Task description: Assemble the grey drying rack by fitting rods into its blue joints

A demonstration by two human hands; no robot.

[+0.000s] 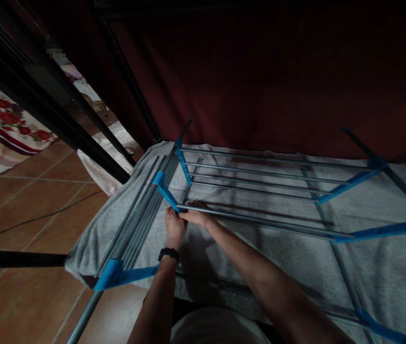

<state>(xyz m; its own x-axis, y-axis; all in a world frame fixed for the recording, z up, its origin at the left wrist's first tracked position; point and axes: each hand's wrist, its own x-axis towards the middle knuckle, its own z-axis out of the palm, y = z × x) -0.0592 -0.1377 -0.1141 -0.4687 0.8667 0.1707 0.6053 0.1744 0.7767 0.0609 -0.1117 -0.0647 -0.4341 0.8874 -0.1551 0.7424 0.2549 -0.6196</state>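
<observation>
A rack of grey metal rods [260, 174] with blue plastic connectors lies on a grey cloth [375, 272] on the floor. My left hand [173, 227], a black band on its wrist, grips the lower end of a blue connector piece [165, 192]. My right hand [197, 216] is closed on the left end of the nearest long rod [260, 220], right where that rod meets the blue piece. Both hands touch each other at this joint.
A bundle of loose grey rods [141, 215] lies along the cloth's left edge, ending in another blue connector [116, 274]. Brown floor tiles [27, 200] and a black cable lie left. A dark red curtain [260, 71] hangs behind; black frame bars [62, 124] stand left.
</observation>
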